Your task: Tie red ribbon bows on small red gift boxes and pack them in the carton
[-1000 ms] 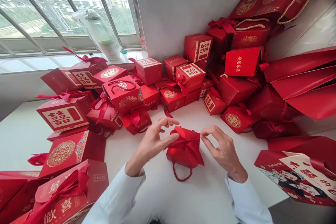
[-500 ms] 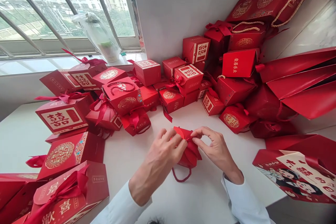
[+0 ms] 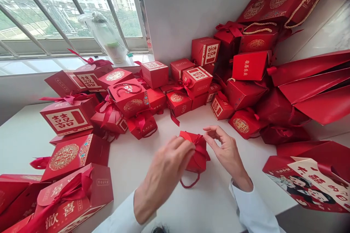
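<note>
A small red gift box [image 3: 197,154] with a red ribbon bow and a cord loop sits on the white table [image 3: 175,196] in front of me. My left hand [image 3: 166,167] lies over the box's left side, its fingertips pressed together on the ribbon and top flap. My right hand [image 3: 225,151] hovers at the box's right side, fingers curled and apart, thumb and forefinger close to the bow but holding nothing I can see.
Many red gift boxes [image 3: 128,98] and red paper bags [image 3: 314,80] are piled along the back and right. More boxes [image 3: 71,196] lie at the left front. A printed red bag [image 3: 308,184] lies at the right. A plastic bag [image 3: 105,36] stands on the window sill.
Both hands closed in on the small box from its sides. The left hand slid over its left side and top; the right hand let go of the ribbon and opened slightly.
</note>
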Demonstrator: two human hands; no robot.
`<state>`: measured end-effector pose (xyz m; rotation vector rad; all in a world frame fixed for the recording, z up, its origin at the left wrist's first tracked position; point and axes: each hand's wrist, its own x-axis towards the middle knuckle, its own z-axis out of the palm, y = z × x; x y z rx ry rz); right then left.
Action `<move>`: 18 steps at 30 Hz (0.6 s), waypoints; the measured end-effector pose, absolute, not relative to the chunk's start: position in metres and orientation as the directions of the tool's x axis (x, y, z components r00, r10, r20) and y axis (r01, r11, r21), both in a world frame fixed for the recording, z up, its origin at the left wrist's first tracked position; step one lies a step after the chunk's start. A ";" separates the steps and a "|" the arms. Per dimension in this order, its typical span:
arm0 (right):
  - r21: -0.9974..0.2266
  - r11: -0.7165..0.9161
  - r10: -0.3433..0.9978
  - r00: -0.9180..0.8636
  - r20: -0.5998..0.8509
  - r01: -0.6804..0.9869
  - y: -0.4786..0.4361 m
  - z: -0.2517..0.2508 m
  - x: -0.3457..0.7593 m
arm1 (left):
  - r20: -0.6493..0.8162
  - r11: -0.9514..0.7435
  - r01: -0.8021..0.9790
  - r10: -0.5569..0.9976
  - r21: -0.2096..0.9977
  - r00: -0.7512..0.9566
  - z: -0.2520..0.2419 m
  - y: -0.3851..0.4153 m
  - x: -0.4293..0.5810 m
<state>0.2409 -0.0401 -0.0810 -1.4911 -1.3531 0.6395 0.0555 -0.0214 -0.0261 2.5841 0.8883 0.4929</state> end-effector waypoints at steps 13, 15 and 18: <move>-0.829 0.082 0.977 0.122 0.177 0.554 -0.067 -0.070 0.223 | 0.167 -0.560 0.538 0.774 0.630 0.611 -0.050 0.010 0.058; -0.879 0.087 0.989 0.065 0.133 0.470 -0.069 -0.067 0.222 | 0.143 -0.549 0.533 0.771 0.644 0.621 -0.049 0.009 0.058; -0.896 0.084 0.982 0.117 0.149 0.435 -0.067 -0.065 0.229 | 0.114 -0.534 0.524 0.765 0.663 0.634 -0.047 0.008 0.058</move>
